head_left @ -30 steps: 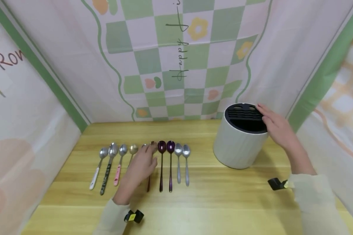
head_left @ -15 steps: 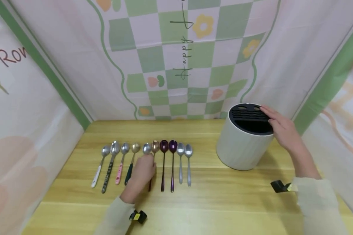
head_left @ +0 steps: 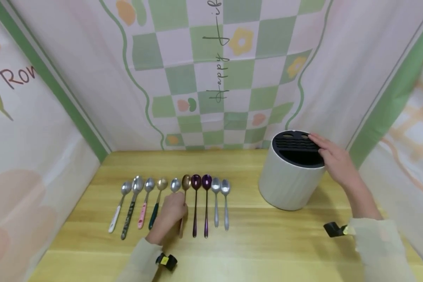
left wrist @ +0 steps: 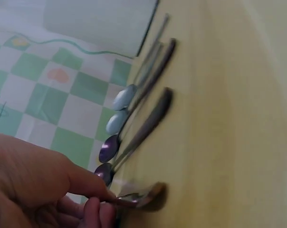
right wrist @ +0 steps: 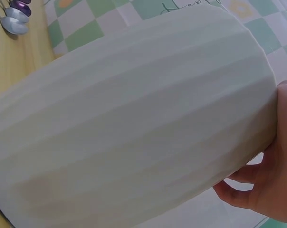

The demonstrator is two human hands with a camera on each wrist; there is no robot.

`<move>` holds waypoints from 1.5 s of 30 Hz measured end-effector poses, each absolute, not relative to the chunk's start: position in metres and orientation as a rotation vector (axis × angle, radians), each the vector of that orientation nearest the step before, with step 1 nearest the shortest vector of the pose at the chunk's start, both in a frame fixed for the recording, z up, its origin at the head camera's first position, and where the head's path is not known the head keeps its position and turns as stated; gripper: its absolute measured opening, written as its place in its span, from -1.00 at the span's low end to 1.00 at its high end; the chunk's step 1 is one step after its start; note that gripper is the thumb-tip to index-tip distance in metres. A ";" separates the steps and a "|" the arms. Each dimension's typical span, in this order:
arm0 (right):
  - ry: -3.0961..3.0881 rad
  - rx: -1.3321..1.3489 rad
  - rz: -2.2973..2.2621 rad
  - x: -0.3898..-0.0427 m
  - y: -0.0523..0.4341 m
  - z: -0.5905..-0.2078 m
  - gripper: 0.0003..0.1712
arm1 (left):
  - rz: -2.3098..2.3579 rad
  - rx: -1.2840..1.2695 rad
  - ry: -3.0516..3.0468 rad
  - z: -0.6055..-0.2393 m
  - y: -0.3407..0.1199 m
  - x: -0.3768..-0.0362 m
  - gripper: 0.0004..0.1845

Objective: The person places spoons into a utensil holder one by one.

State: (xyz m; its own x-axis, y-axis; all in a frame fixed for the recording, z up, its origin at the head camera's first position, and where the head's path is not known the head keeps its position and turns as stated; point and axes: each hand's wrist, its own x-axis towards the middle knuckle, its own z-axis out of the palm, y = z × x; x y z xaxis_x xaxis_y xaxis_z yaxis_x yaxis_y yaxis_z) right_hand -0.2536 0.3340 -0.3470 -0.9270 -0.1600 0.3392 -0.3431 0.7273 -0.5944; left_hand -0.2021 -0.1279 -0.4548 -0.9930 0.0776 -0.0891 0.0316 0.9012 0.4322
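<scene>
Pale wood meets a checked fabric backdrop along the far edge of the tabletop, with a row of spoons laid side by side on its left half. A broad strip of wood separates the row from a white cylindrical container standing upright toward the far right corner. More wood runs in front of the spoon handles toward the near edge, which falls outside the head view.

Mid-row, a person's left hand is closed on the handle of a silver-bowled spoon, thumb meeting fingertips just below the bowl. The spoon lies between a green-handled spoon and a copper-coloured spoon, whose handle passes just beside the fingers. At the container, the right hand rests loosely on the rim of the black slotted top, fingers reaching along it.

One second earlier, the left hand lay outstretched over the silver and copper bowls, partly covering both; now both show, and the fingers have drawn in. The right hand keeps its place on the container.
</scene>
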 end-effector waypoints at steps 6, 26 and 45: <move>-2.680 0.389 1.005 -0.253 0.336 -0.351 -0.44 | 0.802 0.053 2.861 -0.453 -0.133 -0.204 -0.77; -2.677 0.391 1.002 -0.251 0.334 -0.349 -0.44 | 0.944 0.266 3.082 -0.420 -0.127 -0.195 -0.85; -2.699 0.371 0.996 -0.250 0.332 -0.346 -0.42 | 1.083 0.553 3.115 -0.400 -0.100 -0.196 -0.90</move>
State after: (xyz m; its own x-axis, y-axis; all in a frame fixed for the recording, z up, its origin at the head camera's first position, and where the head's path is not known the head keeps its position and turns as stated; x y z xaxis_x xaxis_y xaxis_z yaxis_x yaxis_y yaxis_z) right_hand -0.2500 0.3317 -0.3463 -0.9389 -0.1530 0.3082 -0.3166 0.7352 -0.5994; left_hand -0.1958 -0.1001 -0.3999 -0.9255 0.2396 0.2934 0.3699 0.7383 0.5639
